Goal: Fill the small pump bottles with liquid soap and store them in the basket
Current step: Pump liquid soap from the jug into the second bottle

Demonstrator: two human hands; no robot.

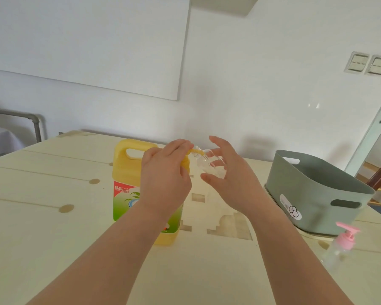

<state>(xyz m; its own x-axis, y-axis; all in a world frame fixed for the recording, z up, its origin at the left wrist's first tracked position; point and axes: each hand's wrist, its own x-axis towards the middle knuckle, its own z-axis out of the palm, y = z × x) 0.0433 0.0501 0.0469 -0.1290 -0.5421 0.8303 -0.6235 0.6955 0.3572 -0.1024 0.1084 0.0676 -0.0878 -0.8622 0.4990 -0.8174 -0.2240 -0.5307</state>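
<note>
Landmark: the yellow soap jug (128, 186) stands upright on the bench (42, 227); I place everything else from it
Left hand (165, 175): over the jug's top at its spout side, grip pressed together on something yellow there (cap or pump spout, I cannot tell which)
Right hand (231, 179): just right of the jug's top, grip curled loosely round a clear small bottle (209, 165), fingers spread rather than clamped
Clear small bottle: tilted, its neck touching or nearly touching the jug's spout; it looks empty to me
Second pump bottle (341, 247): well to the right of the jug and nearer me, upright, pink pump on, clear body
Basket (317, 194): right of the jug, beyond the pink-topped bottle, nothing visible inside
Step in hand, as I judge it: getting soap from the jug into the clear bottle
How I would do it well: firm up the right grip first, keep the neck snug under the spout, feed slowly, stop short of the brim so the pump goes in without overflow
Risk: a loose hold lets the light bottle slip once soap flows
</note>
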